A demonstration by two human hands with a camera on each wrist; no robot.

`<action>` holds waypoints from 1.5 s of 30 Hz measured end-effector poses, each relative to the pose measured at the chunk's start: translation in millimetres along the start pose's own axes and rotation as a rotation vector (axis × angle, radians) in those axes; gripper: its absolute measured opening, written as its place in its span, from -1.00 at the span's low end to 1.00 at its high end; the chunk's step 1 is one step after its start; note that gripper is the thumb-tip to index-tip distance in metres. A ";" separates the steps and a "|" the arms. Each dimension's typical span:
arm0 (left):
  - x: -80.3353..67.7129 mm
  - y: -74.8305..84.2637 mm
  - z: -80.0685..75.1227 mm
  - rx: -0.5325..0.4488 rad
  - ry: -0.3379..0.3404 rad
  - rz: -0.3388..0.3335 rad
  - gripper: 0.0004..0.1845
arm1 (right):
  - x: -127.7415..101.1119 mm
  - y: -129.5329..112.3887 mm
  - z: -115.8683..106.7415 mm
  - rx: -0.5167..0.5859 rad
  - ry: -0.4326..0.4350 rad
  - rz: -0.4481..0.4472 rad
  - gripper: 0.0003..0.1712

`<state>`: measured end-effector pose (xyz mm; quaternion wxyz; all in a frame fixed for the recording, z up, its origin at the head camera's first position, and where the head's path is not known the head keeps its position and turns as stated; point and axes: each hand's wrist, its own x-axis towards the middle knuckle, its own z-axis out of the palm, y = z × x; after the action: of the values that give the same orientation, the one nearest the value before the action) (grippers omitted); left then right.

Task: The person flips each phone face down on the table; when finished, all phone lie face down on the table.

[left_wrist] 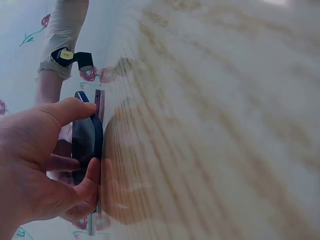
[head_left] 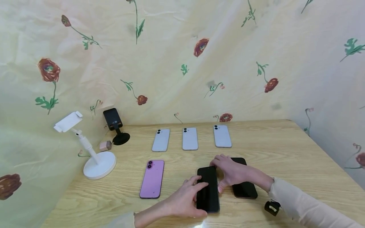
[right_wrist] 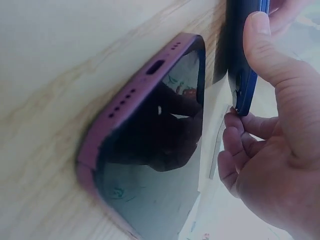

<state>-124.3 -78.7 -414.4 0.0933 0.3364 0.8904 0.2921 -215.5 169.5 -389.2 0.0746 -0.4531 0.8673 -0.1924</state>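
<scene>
A dark-screened phone with a blue edge (head_left: 208, 190) lies screen up near the table's front, raised a little at one side. My left hand (head_left: 189, 193) grips its left edge; in the left wrist view the thumb and fingers (left_wrist: 87, 187) pinch the phone (left_wrist: 87, 137). My right hand (head_left: 228, 172) holds its far right part; in the right wrist view the thumb and fingertips (right_wrist: 235, 120) pinch the blue edge (right_wrist: 245, 75). Just to the right, a second dark-screened phone with a purple rim (head_left: 245, 190) (right_wrist: 150, 165) lies flat, partly under my right wrist.
Three pale phones (head_left: 161, 140) (head_left: 190, 138) (head_left: 222, 136) lie face down in a row at the back. A purple phone (head_left: 152, 179) lies face down at front left. A white stand (head_left: 97, 158), a black stand (head_left: 115, 126) and a small pink plug (head_left: 105, 145) stand at the left by the floral cloth.
</scene>
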 end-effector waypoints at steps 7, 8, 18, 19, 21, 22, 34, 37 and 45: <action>0.9 0.9 -0.2 -0.002 0.029 -0.008 -0.06 | -0.9 -2.0 -2.4 0.120 0.028 0.020 -0.03; 1.0 0.5 -0.7 -0.011 0.027 -0.008 -0.05 | -1.1 -2.7 -2.5 0.136 0.032 0.021 -0.03; 0.2 -2.4 -13.4 -0.165 -0.044 0.007 0.10 | 5.2 -9.2 3.0 0.293 0.067 -0.062 -0.33; 0.6 -2.8 -15.0 -0.199 -0.058 0.009 0.11 | 6.0 -9.8 3.7 0.307 0.067 -0.069 -0.39; 1.1 -3.0 -17.8 -0.267 -0.083 0.009 0.13 | 7.2 -10.8 5.5 0.327 0.066 -0.071 -0.47; 1.3 -3.3 -18.7 -0.279 -0.088 0.010 0.15 | 7.9 -11.3 6.3 0.337 0.065 -0.069 -0.50; -1.4 -6.6 -21.8 -0.341 -0.078 0.021 0.22 | 12.1 -17.0 11.1 0.366 0.091 -0.056 -0.60; -2.6 -6.9 -22.4 -0.361 -0.067 0.029 0.25 | 14.1 -18.8 12.3 0.370 0.101 -0.052 -0.59; -6.9 -9.5 -23.5 -0.424 -0.063 0.043 0.25 | 18.7 -23.0 16.5 0.361 0.145 -0.041 -0.53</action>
<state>-132.8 -99.6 -401.1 0.1833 0.3371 0.7984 0.4640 -203.9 138.0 -394.2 0.0880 -0.4348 0.8125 -0.3783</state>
